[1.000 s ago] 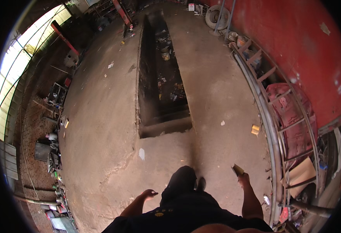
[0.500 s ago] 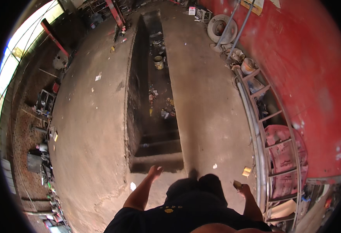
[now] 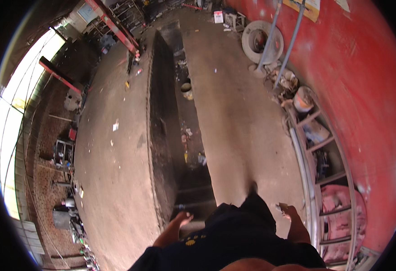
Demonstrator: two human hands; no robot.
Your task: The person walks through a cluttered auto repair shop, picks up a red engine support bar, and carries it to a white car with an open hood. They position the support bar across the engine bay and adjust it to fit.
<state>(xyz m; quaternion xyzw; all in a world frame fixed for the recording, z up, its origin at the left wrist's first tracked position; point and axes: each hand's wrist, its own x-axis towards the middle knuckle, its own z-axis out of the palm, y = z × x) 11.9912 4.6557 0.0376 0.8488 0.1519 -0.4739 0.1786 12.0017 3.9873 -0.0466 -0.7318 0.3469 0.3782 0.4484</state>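
The person stands on a dusty concrete floor (image 3: 116, 180) at the near end of a long, dark inspection pit (image 3: 171, 135) that runs away from them down the middle of the workshop. The left hand (image 3: 184, 220) hangs empty beside the hip, fingers loosely spread, over the pit's near steps. The right hand (image 3: 287, 211) is closed around a small tan object (image 3: 281, 207); what it is cannot be told at this size. That hand is out to the person's right, near a metal rack (image 3: 317, 171) that lines the red wall (image 3: 365, 90). A white bucket (image 3: 302, 99) sits at the rack's far end, and a worn tyre (image 3: 261, 41) leans against the wall beyond it. Litter and a yellowish container (image 3: 187, 90) lie in the pit's bottom.
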